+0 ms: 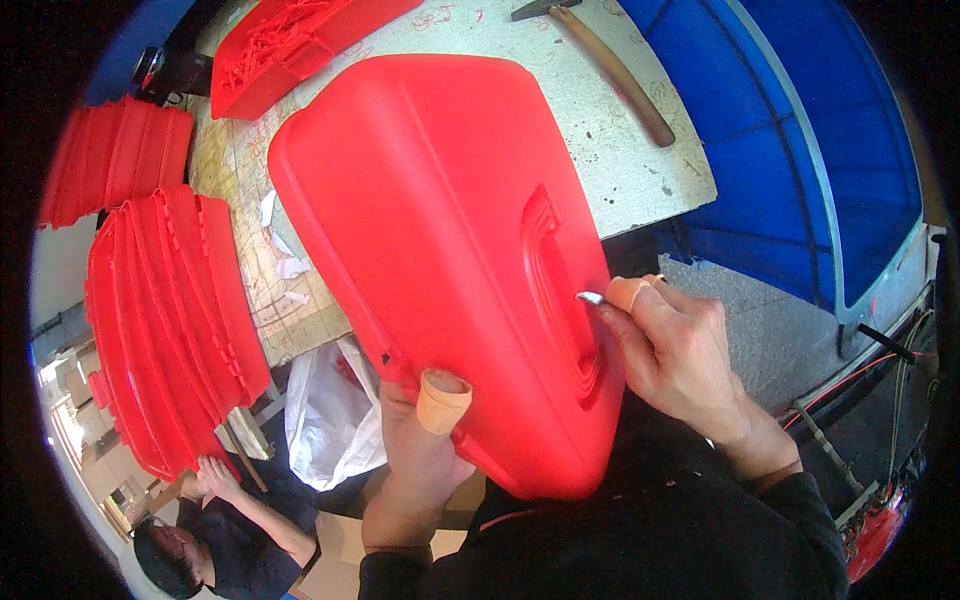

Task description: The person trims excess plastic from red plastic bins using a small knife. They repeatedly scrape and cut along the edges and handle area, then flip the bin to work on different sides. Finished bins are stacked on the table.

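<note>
A large, smooth red plastic case (430,210) is tilted across the table's near edge and my body, its recessed handle facing right. My left hand (412,465) grips its lower left edge, the thumb on top in a tan finger cot (442,402). At the right side, my right hand (680,345) pinches a small tool with a short, shiny metal blade (590,298). The blade is at the surface beside the handle recess; whether it touches cannot be made out. Tan cots (628,291) also cover fingertips of the right hand. The tool's grip is hidden in the fingers.
A worn white table (620,180) carries a hammer (625,85), white scraps (290,266) and a red bin (290,50) of red trimmings. Stacked red plastic parts (170,330) stand left, near a co-worker (240,530). A white bag (330,420) hangs below; a blue bin (770,130) stands right.
</note>
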The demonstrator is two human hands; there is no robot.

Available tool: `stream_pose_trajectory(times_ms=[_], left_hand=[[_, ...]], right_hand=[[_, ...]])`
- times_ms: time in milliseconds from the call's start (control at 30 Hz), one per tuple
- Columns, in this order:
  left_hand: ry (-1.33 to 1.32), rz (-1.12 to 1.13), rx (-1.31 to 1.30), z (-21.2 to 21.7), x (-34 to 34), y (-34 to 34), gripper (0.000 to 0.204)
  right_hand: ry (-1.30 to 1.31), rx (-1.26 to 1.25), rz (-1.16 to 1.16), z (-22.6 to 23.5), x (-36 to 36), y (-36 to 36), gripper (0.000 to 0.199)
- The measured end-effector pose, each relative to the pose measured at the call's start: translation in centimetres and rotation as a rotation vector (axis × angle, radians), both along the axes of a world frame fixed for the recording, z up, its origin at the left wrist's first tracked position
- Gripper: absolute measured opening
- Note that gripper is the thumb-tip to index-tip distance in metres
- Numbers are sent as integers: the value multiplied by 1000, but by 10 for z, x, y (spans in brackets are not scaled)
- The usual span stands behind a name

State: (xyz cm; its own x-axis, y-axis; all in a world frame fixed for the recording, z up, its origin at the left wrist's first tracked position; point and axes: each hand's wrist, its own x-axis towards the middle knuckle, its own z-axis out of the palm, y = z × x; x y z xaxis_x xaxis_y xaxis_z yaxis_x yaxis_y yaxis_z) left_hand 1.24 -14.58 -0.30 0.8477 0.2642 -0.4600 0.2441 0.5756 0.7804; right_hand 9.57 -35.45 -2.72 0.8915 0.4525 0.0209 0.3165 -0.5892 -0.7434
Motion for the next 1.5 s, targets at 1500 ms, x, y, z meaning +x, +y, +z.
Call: stream_pose_trajectory(times_ms=[1500], left_hand=[[-27,71,168,-49,-7,54,78]], right_hand=[[191,213,363,-1,13,-10,40]])
